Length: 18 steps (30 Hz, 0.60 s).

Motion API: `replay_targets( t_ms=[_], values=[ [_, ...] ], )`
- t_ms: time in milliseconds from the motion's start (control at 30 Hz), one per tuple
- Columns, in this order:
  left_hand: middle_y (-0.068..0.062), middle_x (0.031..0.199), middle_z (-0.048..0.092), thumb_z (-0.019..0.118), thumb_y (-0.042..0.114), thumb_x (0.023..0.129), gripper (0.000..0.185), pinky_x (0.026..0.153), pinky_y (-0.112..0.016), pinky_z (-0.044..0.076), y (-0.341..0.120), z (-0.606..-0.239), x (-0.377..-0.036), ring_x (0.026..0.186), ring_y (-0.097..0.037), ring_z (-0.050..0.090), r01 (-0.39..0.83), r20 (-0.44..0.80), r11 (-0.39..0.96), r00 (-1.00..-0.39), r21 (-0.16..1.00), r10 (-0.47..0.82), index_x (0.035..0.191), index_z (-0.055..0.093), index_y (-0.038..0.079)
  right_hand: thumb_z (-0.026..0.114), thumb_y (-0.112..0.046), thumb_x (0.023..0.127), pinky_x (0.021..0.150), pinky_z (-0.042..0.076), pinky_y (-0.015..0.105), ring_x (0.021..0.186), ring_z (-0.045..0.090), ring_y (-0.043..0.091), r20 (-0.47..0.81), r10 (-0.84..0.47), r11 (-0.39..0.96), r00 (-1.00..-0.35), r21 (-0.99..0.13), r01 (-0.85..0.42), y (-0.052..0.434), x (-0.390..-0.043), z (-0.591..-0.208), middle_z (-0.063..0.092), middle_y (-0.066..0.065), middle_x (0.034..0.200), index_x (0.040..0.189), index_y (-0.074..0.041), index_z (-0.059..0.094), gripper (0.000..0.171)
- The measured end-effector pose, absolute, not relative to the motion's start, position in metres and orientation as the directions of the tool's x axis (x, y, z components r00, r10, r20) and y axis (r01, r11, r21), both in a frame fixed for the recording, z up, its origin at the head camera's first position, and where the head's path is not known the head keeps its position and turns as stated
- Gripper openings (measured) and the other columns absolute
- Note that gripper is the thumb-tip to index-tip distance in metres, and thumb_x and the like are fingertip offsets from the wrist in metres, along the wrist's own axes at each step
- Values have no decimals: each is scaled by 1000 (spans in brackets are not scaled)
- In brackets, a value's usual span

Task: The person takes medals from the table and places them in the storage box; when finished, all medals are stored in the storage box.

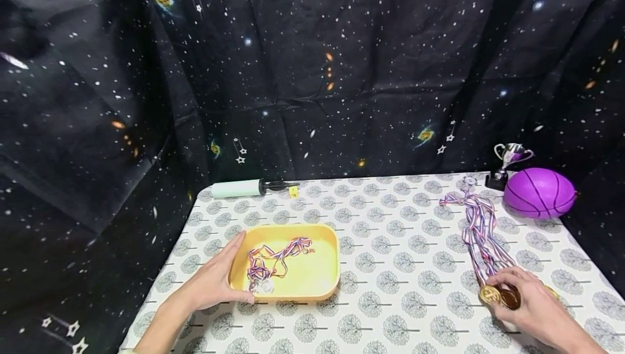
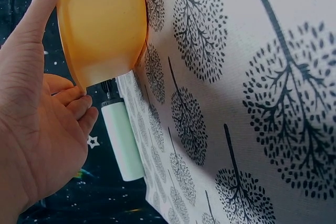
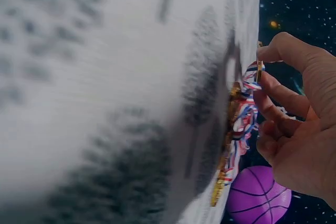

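A person's right hand (image 1: 532,305) rests at the near right edge of a counter (image 1: 400,267) covered in a grey tree-print cloth, its grip curled and pinching a gold medal (image 1: 490,294) between thumb and fingertips, with a darker bronze medal (image 1: 510,298) touching it just beside. From that grip a bundle of red, white and blue ribbons (image 1: 476,229) runs straight away from the person, its long axis pointing toward the far edge of the counter and leaning slightly left, ending in a loose loop near a silver medal (image 1: 469,181). Beyond and to the right of the ribbon ends sit a purple ball (image 1: 539,193) and, just behind it, a small silver trophy cup (image 1: 508,161). Well apart to the left of the right grip, across bare cloth, lies a shallow yellow tray (image 1: 319,283) that already holds one ribboned medal (image 1: 266,285). The left hand (image 1: 215,280) lies against the tray's near left corner, fingers straight along the wall and thumb along the near rim, steadying rather than gripping. The tray is much nearer the left hand; the medals are in the right hand alone. Far beyond the tray, at the counter's back edge, lies a pale green hand pump (image 1: 244,187).
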<state>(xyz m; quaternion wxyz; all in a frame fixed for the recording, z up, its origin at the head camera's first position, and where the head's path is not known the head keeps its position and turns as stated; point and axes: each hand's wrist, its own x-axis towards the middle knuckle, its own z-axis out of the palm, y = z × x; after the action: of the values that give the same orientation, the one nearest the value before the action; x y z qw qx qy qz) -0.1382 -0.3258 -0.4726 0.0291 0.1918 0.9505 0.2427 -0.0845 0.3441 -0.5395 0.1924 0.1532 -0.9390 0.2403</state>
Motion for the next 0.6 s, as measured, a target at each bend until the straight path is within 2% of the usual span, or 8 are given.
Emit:
replay_targets(
  t_ms=[67,167,233,300,400,433,500,600],
  values=[
    [-19,176,16,95,68,63,149,121,-62,31,-326,-474,-138,157,-42,26,349,34,811,-925,470,378,170,14,2,100,-14,54,81,42,11,101,58,2,413,-194,838,-890,-402,-369,345,-88,-533,70,-5,108,101,-26,76,55],
    [-17,176,16,94,69,63,149,122,-60,30,-326,-475,-139,158,-40,26,346,29,815,-926,465,377,170,14,3,100,-14,56,79,49,22,100,64,15,382,-189,845,-905,-405,-348,346,-94,-522,73,2,107,103,-22,77,53],
    [-17,176,16,94,69,63,149,122,-60,30,-327,-475,-139,158,-39,25,350,31,815,-925,463,380,170,13,3,100,-14,58,82,56,39,102,66,30,361,-190,841,-913,-419,-341,345,-99,-514,75,10,108,105,-19,77,52],
    [-17,176,16,95,68,63,149,123,-59,30,-327,-475,-139,158,-39,25,352,32,814,-924,463,381,170,14,3,99,-13,61,81,56,58,104,66,41,345,-190,834,-919,-438,-337,345,-104,-505,74,17,111,107,-16,77,51],
    [-18,176,16,95,67,63,149,123,-59,29,-327,-475,-139,158,-39,25,353,31,811,-923,466,383,170,14,2,97,-11,65,78,53,72,105,63,45,320,-206,817,-925,-464,-342,344,-114,-489,72,25,117,111,-11,76,50],
    [-18,176,16,95,67,63,149,123,-59,29,-327,-474,-139,158,-40,25,352,31,812,-923,466,383,170,14,2,97,-12,67,76,55,66,99,63,41,320,-210,817,-924,-461,-346,345,-118,-483,72,25,118,112,-11,76,50],
    [-18,176,17,95,67,63,149,123,-59,30,-328,-474,-139,158,-40,25,351,30,811,-924,467,382,170,14,2,96,-11,69,74,55,69,100,61,40,314,-220,813,-924,-464,-351,345,-127,-470,71,27,121,114,-9,76,50],
    [-18,176,17,95,67,63,148,122,-59,31,-328,-473,-139,158,-39,25,351,30,813,-924,464,382,170,14,2,95,-11,72,67,55,62,95,60,38,313,-218,812,-924,-467,-350,347,-141,-449,69,28,121,117,-8,75,50]
  ],
)
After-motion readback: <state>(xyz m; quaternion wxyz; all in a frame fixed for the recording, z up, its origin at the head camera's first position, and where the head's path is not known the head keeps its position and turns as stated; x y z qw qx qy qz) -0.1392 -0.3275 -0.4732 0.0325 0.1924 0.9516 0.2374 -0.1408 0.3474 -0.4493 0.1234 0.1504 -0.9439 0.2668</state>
